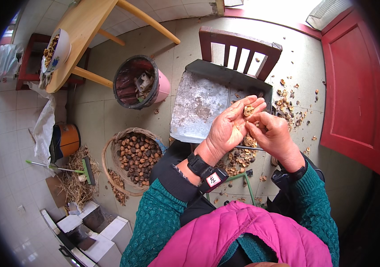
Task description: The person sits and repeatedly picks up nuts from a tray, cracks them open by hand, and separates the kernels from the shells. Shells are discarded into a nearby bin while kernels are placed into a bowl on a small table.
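My left hand (231, 128) is turned palm up over the worn metal tray (198, 103), with a piece of cracked walnut (248, 110) resting on its fingers. Close against it, my right hand (270, 130) has thumb and forefinger pinched together at the left fingers; whether something small is between them cannot be told. More broken walnut shell (250, 142) shows just below the hands. Whole walnuts (140, 157) fill a wicker basket (105, 157) to the left. On the wooden table stands a white bowl (64, 50) holding walnut pieces.
A pink bin (164, 87) with a dark liner stands left of the tray. Shell fragments (286, 108) litter the tiled floor at right and below the hands. A dark red wooden chair (243, 41) is behind the tray, a red door (357, 86) at right, the wooden table (86, 23) upper left.
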Motion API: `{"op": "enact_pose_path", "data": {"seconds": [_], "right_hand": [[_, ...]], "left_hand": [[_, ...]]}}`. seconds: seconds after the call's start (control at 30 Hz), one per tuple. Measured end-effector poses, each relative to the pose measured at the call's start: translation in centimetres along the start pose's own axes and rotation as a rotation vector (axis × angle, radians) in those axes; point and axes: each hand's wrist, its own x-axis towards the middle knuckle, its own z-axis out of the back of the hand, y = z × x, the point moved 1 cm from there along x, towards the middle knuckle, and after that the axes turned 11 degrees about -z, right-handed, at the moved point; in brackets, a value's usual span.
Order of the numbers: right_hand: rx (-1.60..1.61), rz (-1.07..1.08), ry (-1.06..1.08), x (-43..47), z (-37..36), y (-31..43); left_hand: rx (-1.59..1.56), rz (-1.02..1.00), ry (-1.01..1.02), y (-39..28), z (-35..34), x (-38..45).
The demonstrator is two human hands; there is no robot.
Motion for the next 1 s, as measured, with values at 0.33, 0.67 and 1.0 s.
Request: {"op": "enact_pose_path", "data": {"seconds": [0.33,0.67,1.0], "right_hand": [[0.156,-0.051,0.053,1.1,1.7,0.8],[0.089,0.010,-0.014,1.0,0.8,1.2],[0.904,0.292,0.575,-3.5,8.2,11.7]], "left_hand": [[-0.077,0.020,-0.055,-0.5,-0.5,-0.1],[-0.125,-0.008,-0.038,-0.8,-0.6,-0.3],[0.004,0.062,0.046,-0.3,-1.2,-0.8]]}}
